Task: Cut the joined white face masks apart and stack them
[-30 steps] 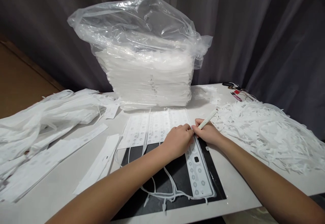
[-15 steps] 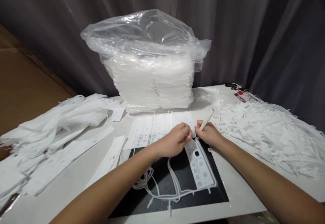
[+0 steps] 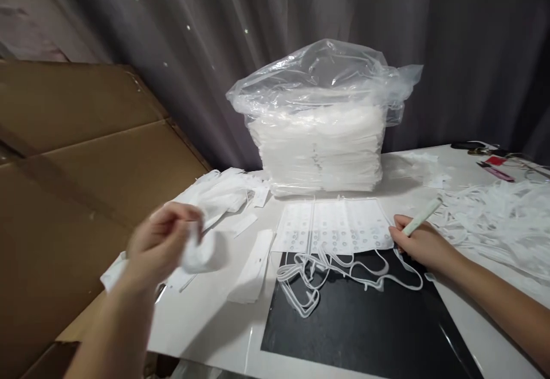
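Raised over the left side of the table, my left hand (image 3: pixel 161 241) pinches a white fabric piece (image 3: pixel 203 252), blurred by motion. My right hand (image 3: pixel 415 241) holds a pale green pen-like tool (image 3: pixel 423 217) at the right corner of a printed white sheet (image 3: pixel 330 227). Several ring-like marks cover that sheet, which lies across the back edge of a black mat (image 3: pixel 361 322). Thin white cords (image 3: pixel 303 279) trail from it in loose loops over the mat. A narrow stack of white strips (image 3: pixel 253 270) lies just left of the mat.
A plastic-wrapped white stack (image 3: pixel 320 150) stands at the back. White fabric pieces (image 3: pixel 227 196) lie at the back left beside a large cardboard box (image 3: pixel 86 178). On the right are a heap of white cords (image 3: pixel 502 218) and pink snips (image 3: pixel 496 171).
My left hand has moved far left with a white piece, away from my right hand. The printed white strip no longer lies on the mat. The view has turned left.
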A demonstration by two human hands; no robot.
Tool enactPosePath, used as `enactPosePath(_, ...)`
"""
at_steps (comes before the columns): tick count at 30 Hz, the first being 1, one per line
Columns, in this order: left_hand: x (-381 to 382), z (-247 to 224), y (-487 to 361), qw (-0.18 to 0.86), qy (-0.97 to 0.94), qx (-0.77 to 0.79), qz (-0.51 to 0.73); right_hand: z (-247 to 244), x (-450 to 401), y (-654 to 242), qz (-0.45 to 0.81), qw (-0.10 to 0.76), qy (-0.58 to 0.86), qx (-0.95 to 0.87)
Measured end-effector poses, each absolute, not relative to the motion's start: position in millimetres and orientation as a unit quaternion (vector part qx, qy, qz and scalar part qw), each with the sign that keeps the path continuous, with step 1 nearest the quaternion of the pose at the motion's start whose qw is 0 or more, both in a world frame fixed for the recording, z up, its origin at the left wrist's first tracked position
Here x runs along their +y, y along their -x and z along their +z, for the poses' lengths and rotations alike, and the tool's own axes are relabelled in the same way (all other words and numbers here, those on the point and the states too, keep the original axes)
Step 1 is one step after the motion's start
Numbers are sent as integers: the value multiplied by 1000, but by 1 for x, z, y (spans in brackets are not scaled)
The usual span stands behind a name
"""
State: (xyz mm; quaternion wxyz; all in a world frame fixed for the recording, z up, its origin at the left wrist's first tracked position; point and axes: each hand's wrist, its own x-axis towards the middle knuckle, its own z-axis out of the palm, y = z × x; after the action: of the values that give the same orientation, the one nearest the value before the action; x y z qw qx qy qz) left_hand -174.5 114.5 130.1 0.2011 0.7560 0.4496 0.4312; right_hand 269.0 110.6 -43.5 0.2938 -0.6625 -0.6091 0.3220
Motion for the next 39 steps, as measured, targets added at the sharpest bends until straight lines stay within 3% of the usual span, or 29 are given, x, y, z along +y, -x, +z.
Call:
enactPosePath(3,123,105,155,283,-779,468,307,-46,110,-269,329,290,665,-604)
enactPosePath(6,131,99,145,317,-783,458,277,-45,109,-269,328,289,662,-609)
enactPosePath(11,148,88,136,197,-807,546,109,-44,109,-269,335,293,657,-609)
enactPosePath(16,151,53,133,125,-732,669,35,-33,105,-273,331,289,645,-625)
enactPosePath(19,139,40,134,139,-685,715,-25,-19,99,-271,355,373,614,-598)
enactPosePath(23,129,34,131,150,-657,737,-51,-8,89,-251,509,548,517,-417)
enactPosePath(26,127,35,126,162,-651,739,-56,-20,89,-235,551,604,473,-329)
enactPosePath(29,123,37,120,163,-666,727,-47,-36,98,-241,469,613,522,-363)
enactPosePath(31,120,37,119,163,-681,713,-39,-39,107,-261,332,598,585,-436)
enactPosePath(35,119,44,126,168,-700,694,-3,-22,115,-311,60,483,682,-547)
enactPosePath(39,126,69,134,154,-709,680,108,1,110,-328,66,435,691,-574)
